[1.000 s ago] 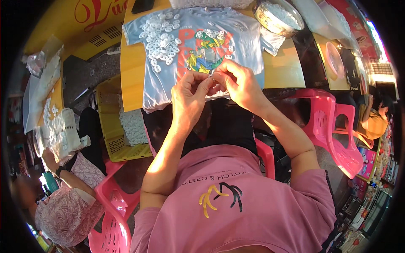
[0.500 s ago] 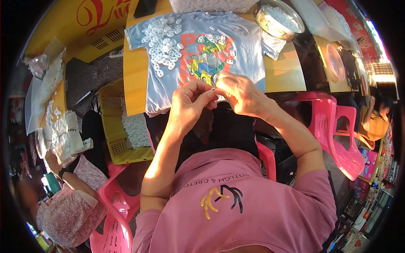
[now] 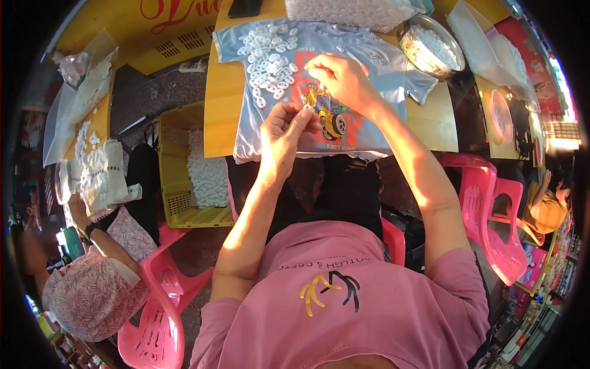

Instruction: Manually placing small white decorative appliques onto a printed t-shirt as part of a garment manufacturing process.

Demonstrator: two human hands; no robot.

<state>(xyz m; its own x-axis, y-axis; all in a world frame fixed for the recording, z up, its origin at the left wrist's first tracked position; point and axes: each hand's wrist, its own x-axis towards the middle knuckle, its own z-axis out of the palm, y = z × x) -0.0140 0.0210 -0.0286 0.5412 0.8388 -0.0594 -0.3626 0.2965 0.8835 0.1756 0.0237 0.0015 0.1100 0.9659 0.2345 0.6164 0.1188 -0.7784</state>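
My left hand is closed in a pinch on a small white plastic piece, above the front part of a light blue T-shirt spread on the table. My right hand is over the shirt's dinosaur-and-car print, its fingers bent and slightly apart, with nothing visible between them. It hides the small group of pieces on the print. Left of it lies a loose heap of white oval pieces with holes.
A clear bag of white pieces and a round metal bowl of them stand at the back. A phone lies at the far edge. A yellow crate is on the left, near another person. Pink chairs stand at the right.
My right hand has left my left hand and moved forward over the print. My left hand keeps its pinch, now with a white piece visible. The whole view has shifted slightly.
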